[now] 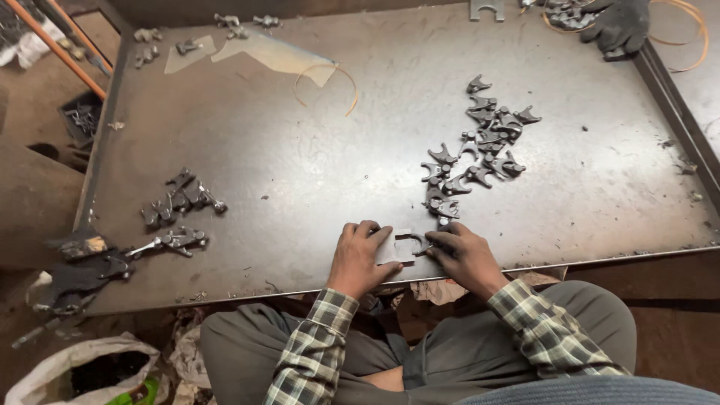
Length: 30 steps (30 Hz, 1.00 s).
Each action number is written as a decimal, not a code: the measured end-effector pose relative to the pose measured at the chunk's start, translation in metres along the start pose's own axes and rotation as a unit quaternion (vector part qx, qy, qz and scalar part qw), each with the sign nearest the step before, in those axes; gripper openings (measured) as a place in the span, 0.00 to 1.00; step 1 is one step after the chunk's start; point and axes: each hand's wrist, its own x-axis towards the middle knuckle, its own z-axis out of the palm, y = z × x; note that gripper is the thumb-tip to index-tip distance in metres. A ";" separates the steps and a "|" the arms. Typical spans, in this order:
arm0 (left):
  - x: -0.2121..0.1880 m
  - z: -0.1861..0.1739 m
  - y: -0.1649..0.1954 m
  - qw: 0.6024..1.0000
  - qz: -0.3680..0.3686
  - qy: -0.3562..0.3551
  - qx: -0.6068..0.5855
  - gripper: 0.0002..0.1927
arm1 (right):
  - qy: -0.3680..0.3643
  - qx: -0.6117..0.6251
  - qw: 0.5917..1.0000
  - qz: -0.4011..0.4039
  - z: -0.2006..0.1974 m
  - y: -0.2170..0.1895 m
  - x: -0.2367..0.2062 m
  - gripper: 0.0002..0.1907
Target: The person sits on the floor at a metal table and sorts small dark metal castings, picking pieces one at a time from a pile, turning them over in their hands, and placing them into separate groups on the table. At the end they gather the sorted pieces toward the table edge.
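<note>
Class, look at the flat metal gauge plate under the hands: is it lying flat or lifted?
Lying flat: the gauge plate rests on the metal table, pressed by the left hand.
</note>
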 end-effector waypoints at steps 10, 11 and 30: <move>0.001 0.005 -0.005 0.995 0.055 0.038 -0.069 0.34 | -0.009 -0.002 1.000 -0.024 0.005 0.008 0.006 0.15; 0.002 0.005 -0.004 0.995 0.059 0.040 -0.069 0.34 | -0.018 0.005 1.000 -0.005 0.000 0.012 0.006 0.15; 0.008 0.010 -0.010 0.994 0.064 0.046 -0.072 0.36 | 0.047 -0.209 0.975 -0.067 -0.009 -0.004 0.054 0.15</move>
